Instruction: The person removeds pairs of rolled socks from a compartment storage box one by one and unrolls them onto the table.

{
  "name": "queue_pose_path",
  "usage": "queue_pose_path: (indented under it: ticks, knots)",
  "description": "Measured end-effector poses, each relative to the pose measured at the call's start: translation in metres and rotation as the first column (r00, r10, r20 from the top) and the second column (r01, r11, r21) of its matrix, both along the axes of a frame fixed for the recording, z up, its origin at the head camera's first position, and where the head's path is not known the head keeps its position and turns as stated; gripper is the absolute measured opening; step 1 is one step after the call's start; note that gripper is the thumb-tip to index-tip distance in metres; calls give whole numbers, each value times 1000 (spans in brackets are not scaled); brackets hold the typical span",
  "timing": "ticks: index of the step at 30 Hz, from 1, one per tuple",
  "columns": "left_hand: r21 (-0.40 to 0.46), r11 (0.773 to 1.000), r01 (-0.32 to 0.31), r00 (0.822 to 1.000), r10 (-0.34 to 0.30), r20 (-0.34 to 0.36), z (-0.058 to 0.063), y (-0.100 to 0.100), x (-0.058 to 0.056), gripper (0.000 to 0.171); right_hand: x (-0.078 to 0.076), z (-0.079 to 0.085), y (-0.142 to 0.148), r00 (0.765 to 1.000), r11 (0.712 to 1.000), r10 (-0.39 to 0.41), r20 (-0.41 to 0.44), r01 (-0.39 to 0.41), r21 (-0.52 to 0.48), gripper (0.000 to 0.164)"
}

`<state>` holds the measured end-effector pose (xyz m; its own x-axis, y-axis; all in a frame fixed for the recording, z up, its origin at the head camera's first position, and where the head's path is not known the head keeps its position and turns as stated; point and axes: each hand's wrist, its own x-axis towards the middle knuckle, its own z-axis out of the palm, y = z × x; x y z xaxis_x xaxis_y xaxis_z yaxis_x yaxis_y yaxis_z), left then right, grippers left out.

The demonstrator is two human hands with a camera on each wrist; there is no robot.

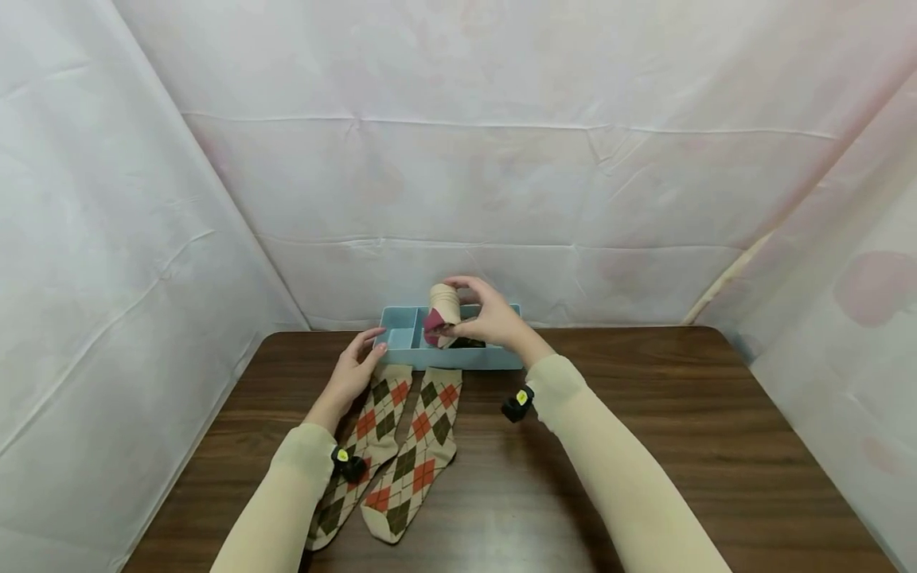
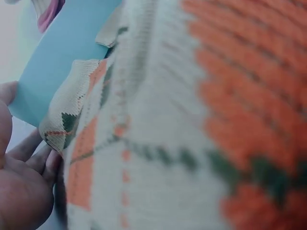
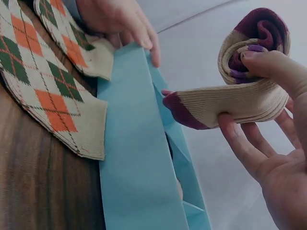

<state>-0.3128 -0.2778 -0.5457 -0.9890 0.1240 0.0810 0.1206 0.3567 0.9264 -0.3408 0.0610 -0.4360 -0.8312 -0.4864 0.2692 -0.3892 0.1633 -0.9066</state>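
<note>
My right hand (image 1: 494, 317) pinches a partly rolled pair of cream and burgundy socks (image 3: 230, 103) above a light-blue divided box (image 1: 430, 360). The thumb presses into the roll, where purple shows, while the fingers support it from below. A flat burgundy-tipped end sticks out from the roll in the right wrist view. At the box's left end, my left hand (image 1: 356, 368) grips the corner between thumb and fingers. Two argyle socks (image 1: 423, 446) (image 1: 380, 422) lie flat before the box, their cuffs against its front wall; the left sleeve partly covers one.
Dividers (image 1: 417, 328) split the box into compartments, and something dark (image 1: 469, 343) lies in it under the right hand. The box stands at the far edge of a dark wooden table (image 1: 680, 430). Pale cloth (image 1: 487, 183) hangs behind and at both sides.
</note>
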Motion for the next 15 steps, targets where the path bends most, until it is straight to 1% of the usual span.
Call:
queue_pose_path:
  ticks: [4,6,8,11,13,15]
  knots:
    - [-47,999,1,1000,-1,2,10,-3,2,59,13,-4,9,999,998,53,1,-53,-37,86]
    - [-85,996,-13,1000,12,-8,16,-2,4,59,21,-7,16,996,996,86,-1,-86,-39,87]
    - [-133,990,-39,999,34,-38,23,2,8,58,29,-11,24,993,992,122,-1,-122,-34,87]
    - [-213,972,-97,989,70,-130,32,11,16,53,42,-18,38,984,984,177,-20,-177,-27,87]
    - [-250,960,-127,974,74,-212,39,21,23,50,51,-24,48,976,975,218,-27,-219,-36,86]
    - [-271,953,-139,957,58,-284,45,33,32,48,59,-29,58,967,965,255,-29,-256,-54,85]
